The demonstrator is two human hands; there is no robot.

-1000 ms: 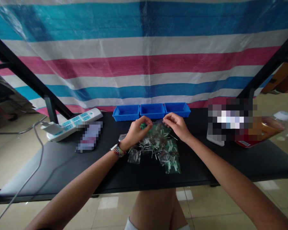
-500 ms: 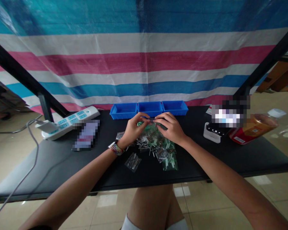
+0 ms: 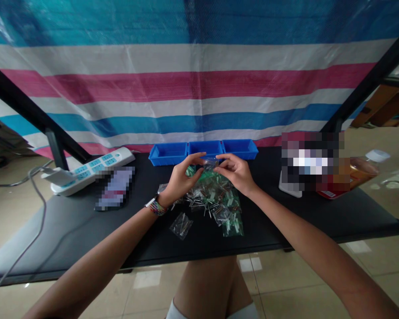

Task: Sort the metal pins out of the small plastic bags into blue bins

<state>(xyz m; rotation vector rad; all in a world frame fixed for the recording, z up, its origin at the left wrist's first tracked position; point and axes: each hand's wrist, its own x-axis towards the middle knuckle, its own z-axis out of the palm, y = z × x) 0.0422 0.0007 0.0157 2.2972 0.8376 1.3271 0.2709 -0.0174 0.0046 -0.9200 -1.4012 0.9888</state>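
Note:
A heap of small clear plastic bags (image 3: 216, 201) with tiny green and brown parts lies in the middle of the black table (image 3: 86, 226). Both hands are raised just above the heap's far edge. My left hand (image 3: 183, 176) and my right hand (image 3: 236, 170) each pinch one end of a single small clear bag (image 3: 210, 164) held between them. One bag (image 3: 181, 225) lies apart from the heap, nearer to me on the left. A beaded band sits on my left wrist.
Three blue trays (image 3: 202, 149) stand in a row behind the heap. A white power strip (image 3: 93, 170) with a plug and grey cable lies at the back left, a blurred flat item beside it. At the right are a white device and a lying bottle (image 3: 359, 170). A striped tarp hangs behind.
My hands drew together over the heap and then rose a little, with one small bag now pinched between them. A bag came to lie apart at the near left.

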